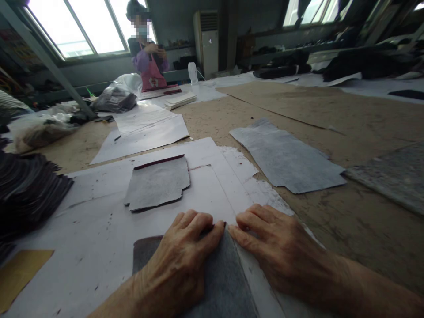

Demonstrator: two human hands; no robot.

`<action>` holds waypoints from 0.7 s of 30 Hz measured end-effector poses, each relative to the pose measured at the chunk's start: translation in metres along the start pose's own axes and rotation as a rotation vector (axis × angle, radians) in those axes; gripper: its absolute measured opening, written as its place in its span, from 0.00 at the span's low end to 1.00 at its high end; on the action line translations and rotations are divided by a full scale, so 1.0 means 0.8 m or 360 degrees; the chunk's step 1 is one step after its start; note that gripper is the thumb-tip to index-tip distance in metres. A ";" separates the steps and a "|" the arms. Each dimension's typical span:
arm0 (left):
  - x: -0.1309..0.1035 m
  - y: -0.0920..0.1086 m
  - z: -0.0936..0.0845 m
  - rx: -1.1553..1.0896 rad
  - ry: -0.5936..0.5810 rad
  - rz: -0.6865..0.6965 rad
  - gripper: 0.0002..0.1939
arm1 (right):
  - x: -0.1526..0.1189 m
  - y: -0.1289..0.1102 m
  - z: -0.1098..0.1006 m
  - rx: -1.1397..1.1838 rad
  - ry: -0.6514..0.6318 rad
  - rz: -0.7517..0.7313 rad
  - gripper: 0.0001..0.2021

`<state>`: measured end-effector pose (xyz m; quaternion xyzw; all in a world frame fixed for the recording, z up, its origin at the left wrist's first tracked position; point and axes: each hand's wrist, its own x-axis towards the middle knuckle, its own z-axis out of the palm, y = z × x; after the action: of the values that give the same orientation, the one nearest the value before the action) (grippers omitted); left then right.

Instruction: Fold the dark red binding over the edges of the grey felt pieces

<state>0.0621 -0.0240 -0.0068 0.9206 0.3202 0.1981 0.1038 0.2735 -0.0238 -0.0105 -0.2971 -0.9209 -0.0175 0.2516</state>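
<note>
Close in front of me a grey fabric piece [228, 274] lies on white paper, partly hidden under my left hand. My left hand [192, 247] presses on it with curled fingers, thumb and fingers pinching its dark far edge. At the far right corner of that piece is my right hand [274, 243], its fingers curled in and the thumb tip at the edge; whether it grips any fabric is hidden. Beyond my left hand rests a small stack of grey cut pieces [159, 183] with a dark folded strip along the top.
A pale grey sheet [288, 159] lies to the right on the brown board [331, 221]. Tall dark fabric stacks [29, 194] stand at left, near a tan card [23, 274]. White papers [142, 137] lie farther back. A person in a pink apron [154, 73] stands across the table.
</note>
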 end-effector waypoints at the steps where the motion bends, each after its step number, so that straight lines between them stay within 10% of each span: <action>1: 0.001 0.001 -0.002 0.0060 -0.0063 0.0015 0.25 | 0.001 0.001 0.000 0.0036 -0.0001 0.0029 0.13; 8: 0.005 0.007 -0.006 0.0203 -0.0223 0.0046 0.27 | 0.009 0.007 -0.002 0.0363 0.0149 0.0388 0.08; 15: -0.023 -0.010 -0.019 0.0159 0.0110 -0.0011 0.19 | 0.008 0.002 0.005 -0.0065 0.0073 -0.0082 0.18; 21: -0.070 -0.045 -0.046 -0.0057 0.0285 -0.0183 0.14 | 0.014 0.023 0.000 0.0316 0.0057 0.0290 0.14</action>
<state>-0.0141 -0.0293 -0.0016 0.8774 0.3768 0.2790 0.1023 0.2757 -0.0026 -0.0069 -0.3529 -0.8827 0.0915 0.2966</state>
